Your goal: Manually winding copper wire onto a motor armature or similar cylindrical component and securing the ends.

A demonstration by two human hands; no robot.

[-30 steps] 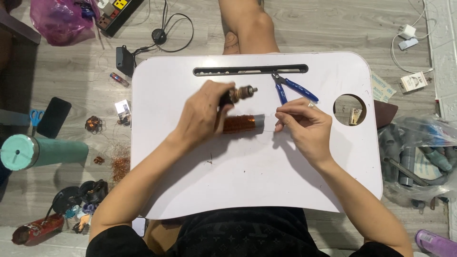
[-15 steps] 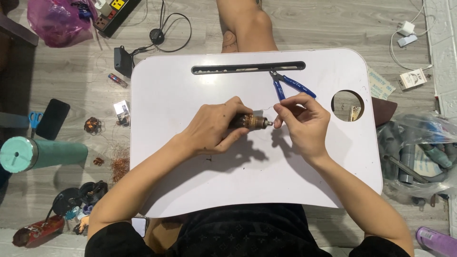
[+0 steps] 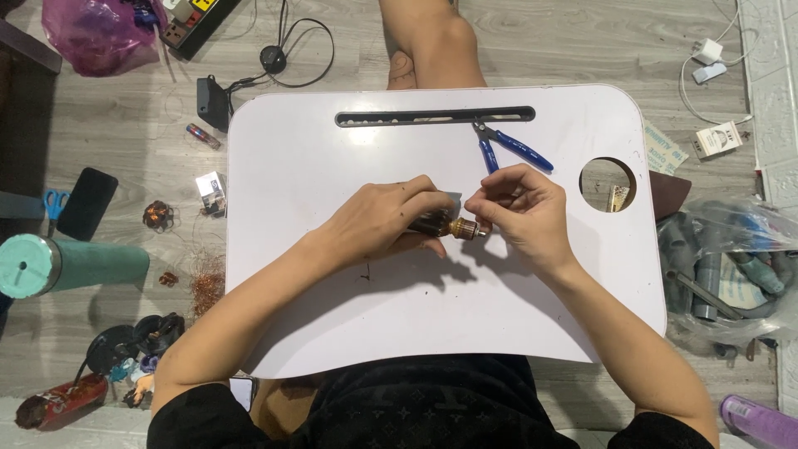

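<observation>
At the frame centre, above the white worktop point(image 3: 332, 316), a small motor armature point(image 3: 445, 225) is clasped by the left hand point(image 3: 378, 220); its shaft end is pinched by the right hand point(image 3: 519, 208). It is judged rigid and fairly dense, its copper windings delicate, so the core is best gripped.

A home floor used as a makeshift repair corner: grey wood-look flooring point(image 3: 582, 41), white lap desk point(image 3: 332, 316), power strip point(image 3: 199, 21), copper wire scraps point(image 3: 208, 287), chargers point(image 3: 706, 58).

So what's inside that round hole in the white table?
Through the round hole in the white table shows dark floor and a small pale comb-like piece. The tabletop hides whatever else lies below.
</observation>
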